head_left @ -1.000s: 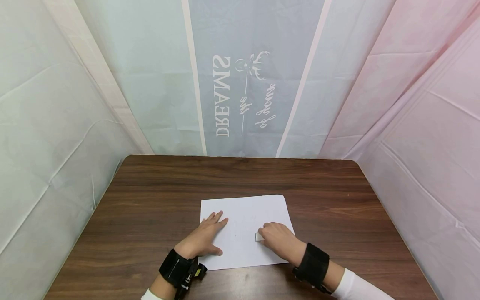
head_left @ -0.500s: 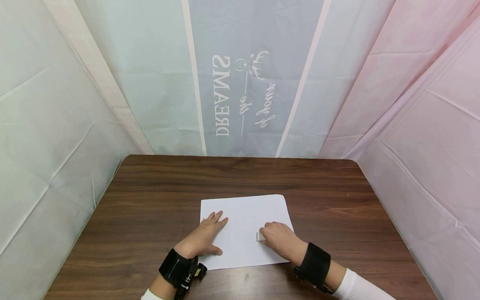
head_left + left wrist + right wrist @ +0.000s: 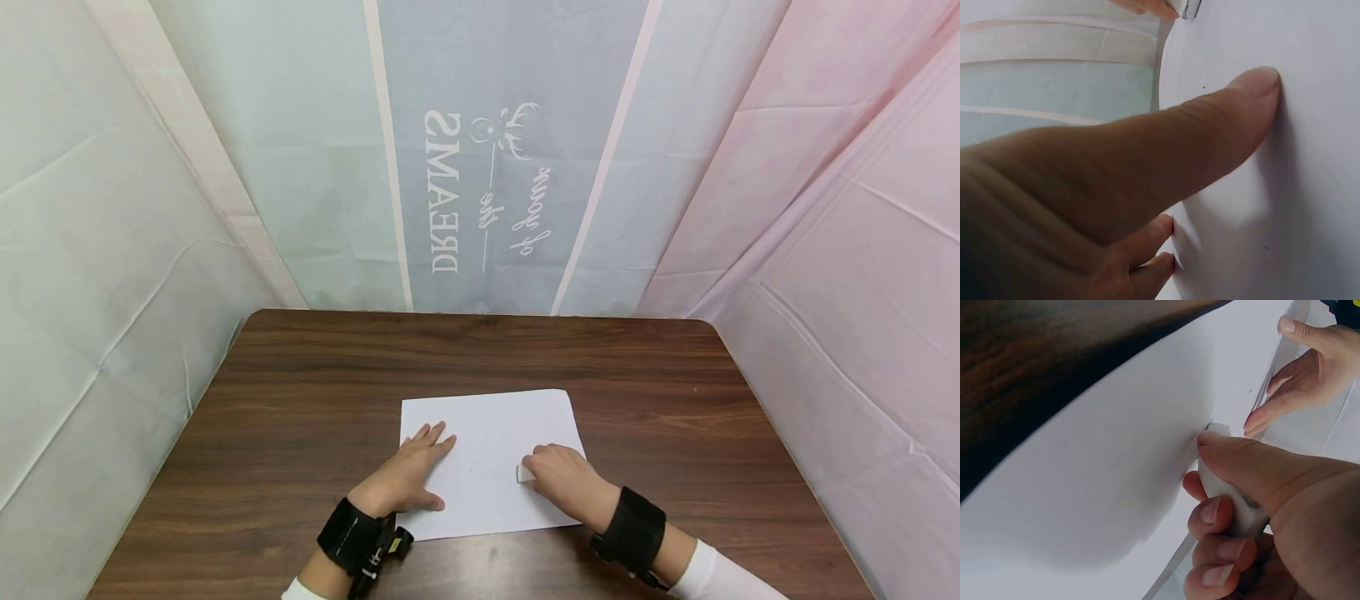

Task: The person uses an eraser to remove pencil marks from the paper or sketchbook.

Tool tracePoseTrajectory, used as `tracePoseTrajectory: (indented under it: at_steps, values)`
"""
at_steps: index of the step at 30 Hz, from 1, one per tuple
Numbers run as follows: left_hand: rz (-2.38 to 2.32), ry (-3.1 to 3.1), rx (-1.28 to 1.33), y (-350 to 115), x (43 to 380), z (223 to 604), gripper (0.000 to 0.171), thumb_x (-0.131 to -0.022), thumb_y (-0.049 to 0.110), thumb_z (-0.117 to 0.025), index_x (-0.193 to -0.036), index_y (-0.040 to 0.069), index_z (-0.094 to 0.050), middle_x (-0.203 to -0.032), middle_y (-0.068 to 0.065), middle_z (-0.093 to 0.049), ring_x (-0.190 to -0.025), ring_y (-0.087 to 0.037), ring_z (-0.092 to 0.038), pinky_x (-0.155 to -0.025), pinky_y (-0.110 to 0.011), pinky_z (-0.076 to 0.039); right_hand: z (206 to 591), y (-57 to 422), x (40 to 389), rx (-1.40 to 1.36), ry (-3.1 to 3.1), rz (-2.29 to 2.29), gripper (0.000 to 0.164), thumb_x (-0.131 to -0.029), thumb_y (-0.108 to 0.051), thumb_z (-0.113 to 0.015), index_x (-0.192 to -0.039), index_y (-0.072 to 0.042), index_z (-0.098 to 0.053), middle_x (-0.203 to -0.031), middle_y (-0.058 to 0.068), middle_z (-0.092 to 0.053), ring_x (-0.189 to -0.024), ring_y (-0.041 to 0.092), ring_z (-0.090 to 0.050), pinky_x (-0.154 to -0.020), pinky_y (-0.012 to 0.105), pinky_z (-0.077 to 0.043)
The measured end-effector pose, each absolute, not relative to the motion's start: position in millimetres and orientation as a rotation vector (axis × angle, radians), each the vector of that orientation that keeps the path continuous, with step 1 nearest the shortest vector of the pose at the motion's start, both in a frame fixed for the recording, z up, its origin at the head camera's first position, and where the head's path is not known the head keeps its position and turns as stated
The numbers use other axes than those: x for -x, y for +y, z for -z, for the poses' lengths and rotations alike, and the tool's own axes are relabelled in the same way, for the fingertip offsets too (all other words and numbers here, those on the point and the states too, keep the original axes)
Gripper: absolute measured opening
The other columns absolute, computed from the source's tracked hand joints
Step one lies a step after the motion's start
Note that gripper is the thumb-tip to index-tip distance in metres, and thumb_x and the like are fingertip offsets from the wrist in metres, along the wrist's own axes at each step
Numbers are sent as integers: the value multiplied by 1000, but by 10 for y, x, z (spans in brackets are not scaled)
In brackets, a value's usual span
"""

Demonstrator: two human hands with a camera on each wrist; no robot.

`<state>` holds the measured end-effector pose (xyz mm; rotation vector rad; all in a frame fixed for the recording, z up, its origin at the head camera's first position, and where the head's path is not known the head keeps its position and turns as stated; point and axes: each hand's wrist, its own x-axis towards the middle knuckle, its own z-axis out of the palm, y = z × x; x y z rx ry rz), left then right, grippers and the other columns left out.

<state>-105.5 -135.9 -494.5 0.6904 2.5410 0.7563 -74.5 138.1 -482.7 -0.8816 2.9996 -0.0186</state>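
Observation:
A sheet of white paper [image 3: 483, 500] lies on the brown table, with faint grey marks near its middle. My left hand [image 3: 405, 477] rests on the sheet's left side, fingers spread and thumb apart. On the right half, my right hand [image 3: 567, 482] grips a white eraser [image 3: 524, 474] low against the paper. The right wrist view shows the thumb on one side of the eraser [image 3: 1215, 482] and curled fingers on the other; the palm hides part of it. In the left wrist view the left thumb [image 3: 1229, 119] lies over the paper, with small dark specks beside it.
The wood-grain table [image 3: 480, 354] extends around the paper on all sides. Pale fabric walls [image 3: 315, 208] stand behind it and along both sides, with mirrored lettering [image 3: 444, 192] on the back one. Black bands [image 3: 630, 533] with cameras wrap both wrists.
My right hand has shifted slightly to the right with the eraser in its grip. The left hand and the paper have stayed in place.

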Motion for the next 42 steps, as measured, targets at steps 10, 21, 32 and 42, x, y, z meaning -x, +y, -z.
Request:
tracePoseTrajectory:
  at_steps: [10, 21, 32, 42]
  values:
    - [-736, 2546, -690, -1350, 1054, 4944, 94, -69, 16, -93, -150, 2, -46, -165, -23, -27, -155, -45, -21, -123, -63, -23, 4825, 1403, 760, 872, 2979, 108, 13, -81, -17, -83, -89, -10, -76, -70, -1, -63, -62, 8, -56, -56, 24, -47]
    - [-735, 2547, -685, -1346, 1048, 4934, 94, -69, 17, -93, -150, 2, -47, -165, -23, -27, -155, -44, -21, -123, -63, -22, 4761, 1349, 816, 881, 2986, 220, 23, -84, -26, -81, -102, -11, -76, -76, -3, -64, -67, 4, -54, -60, 23, -49]
    - [-657, 2591, -722, -1360, 1044, 4954, 94, -70, 22, -92, -151, 5, -47, -165, -20, -30, -154, -41, -25, -124, -60, -26, 4782, 1295, 822, 945, 2991, 253, 24, -86, -24, -80, -105, -10, -75, -80, -2, -66, -72, 7, -61, -65, 26, -54]
    - [-605, 2631, -781, -1337, 1029, 4949, 88, -72, 20, -90, -148, 2, -49, -160, -17, -41, -152, -39, -33, -123, -59, -28, 4775, 1181, 842, 958, 2965, 341, 27, -88, -22, -78, -111, -8, -75, -87, 0, -69, -79, 10, -67, -72, 28, -57]
